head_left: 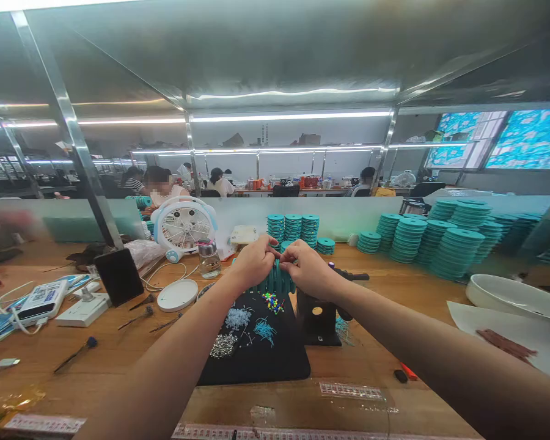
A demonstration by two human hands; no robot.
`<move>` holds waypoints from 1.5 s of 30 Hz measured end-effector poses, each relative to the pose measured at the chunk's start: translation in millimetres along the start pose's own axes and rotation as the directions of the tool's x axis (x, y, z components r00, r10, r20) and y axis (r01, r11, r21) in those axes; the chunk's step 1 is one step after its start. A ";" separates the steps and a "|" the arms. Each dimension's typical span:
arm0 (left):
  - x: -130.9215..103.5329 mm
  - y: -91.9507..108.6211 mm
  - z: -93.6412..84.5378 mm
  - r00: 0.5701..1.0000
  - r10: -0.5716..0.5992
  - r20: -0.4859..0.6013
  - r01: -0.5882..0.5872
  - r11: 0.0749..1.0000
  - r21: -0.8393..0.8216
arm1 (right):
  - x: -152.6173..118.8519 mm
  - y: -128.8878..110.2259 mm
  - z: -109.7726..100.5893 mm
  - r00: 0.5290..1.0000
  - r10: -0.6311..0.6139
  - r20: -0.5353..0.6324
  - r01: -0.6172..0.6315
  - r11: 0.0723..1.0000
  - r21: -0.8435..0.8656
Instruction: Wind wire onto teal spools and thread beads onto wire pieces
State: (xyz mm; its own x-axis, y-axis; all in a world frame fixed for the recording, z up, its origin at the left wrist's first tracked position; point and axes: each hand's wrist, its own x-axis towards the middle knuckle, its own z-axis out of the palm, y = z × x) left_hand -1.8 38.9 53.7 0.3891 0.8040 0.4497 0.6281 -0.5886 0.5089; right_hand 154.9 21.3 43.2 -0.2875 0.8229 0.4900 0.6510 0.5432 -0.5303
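Observation:
Both hands meet above the black mat, over a row of teal line spools (277, 282) that stand on edge. My left hand (255, 261) is closed, thumb and fingers pinched together at the top of the row. Against it from the right, my right hand (308, 266) is closed in a similar pinch. Whatever lies between the fingertips is too small or hidden to make out. On the black mat (275, 363) below are coloured beads (274, 302), clear plastic pieces (237, 318), teal slivers (264, 330) and a heap of small silvery parts (223, 345).
A black clamp-like device (318, 318) stands right of the mat. Stacked teal spools (410, 239) line the back right. A fan (186, 226), glass jar (209, 260), white lid (178, 295) and dark tablet (118, 277) stand left. A white basin (517, 296) sits at right.

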 end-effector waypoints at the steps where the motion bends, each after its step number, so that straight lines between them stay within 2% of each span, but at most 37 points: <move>1: 0.1 0.0 -0.1 1.000 0.000 0.000 0.000 1.000 0.000 | -0.3 0.6 1.0 1.000 -0.011 0.003 0.011 1.000 -0.005; 8: -1.0 -0.3 0.7 1.000 0.003 -0.013 -0.003 1.000 0.002 | 0.1 3.6 1.9 0.999 -0.036 0.019 0.036 0.999 -0.034; 13: -2.2 -1.6 1.4 1.000 0.012 -0.023 -0.012 1.000 0.005 | 9.0 8.1 -2.5 0.998 0.025 0.055 -0.023 0.999 -0.030; 19: -2.6 -2.0 2.4 0.999 0.027 -0.032 -0.027 1.000 0.016 | 13.2 5.8 1.7 0.998 0.058 0.026 -0.058 0.998 -0.027; 23: -16.6 3.0 5.2 0.996 0.064 -0.063 -0.061 0.997 0.044 | -0.3 1.7 -2.3 1.000 0.027 -0.012 -0.027 1.000 -0.008; 26: -34.5 3.3 10.4 0.987 0.143 -0.068 -0.137 0.987 0.080 | -16.3 7.0 -7.5 0.998 -0.051 -0.042 0.050 0.999 -0.011; 28: -45.9 0.1 15.5 0.967 0.244 -0.080 -0.232 0.964 0.130 | -25.3 14.1 -8.1 0.993 -0.120 -0.012 0.118 0.989 -0.093; 31: -59.7 -7.5 24.0 0.903 0.399 -0.159 -0.359 0.904 0.231 | -32.1 23.2 -3.4 0.984 -0.158 0.079 0.174 0.948 -0.266; 34: -69.5 -15.1 30.4 0.849 0.462 -0.255 -0.354 0.858 0.372 | -32.3 24.8 1.8 0.983 -0.155 0.096 0.180 0.914 -0.364; 39: -76.3 -23.5 32.9 0.829 0.486 -0.276 -0.305 0.807 0.506 | -31.1 19.3 0.6 0.983 -0.155 0.102 0.182 0.909 -0.375; 45: -74.6 -25.2 33.0 0.731 0.636 -0.248 -0.424 0.708 0.565 | -33.7 17.5 -2.9 0.984 -0.152 0.094 0.175 0.917 -0.358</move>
State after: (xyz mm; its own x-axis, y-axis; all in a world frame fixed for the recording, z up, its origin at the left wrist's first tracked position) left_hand -24.4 -3.4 -16.9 0.5168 0.1922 0.8343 0.6599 -0.7102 -0.2452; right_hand 178.0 2.6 19.4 -0.4475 0.7431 0.4976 0.7981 0.5829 -0.1527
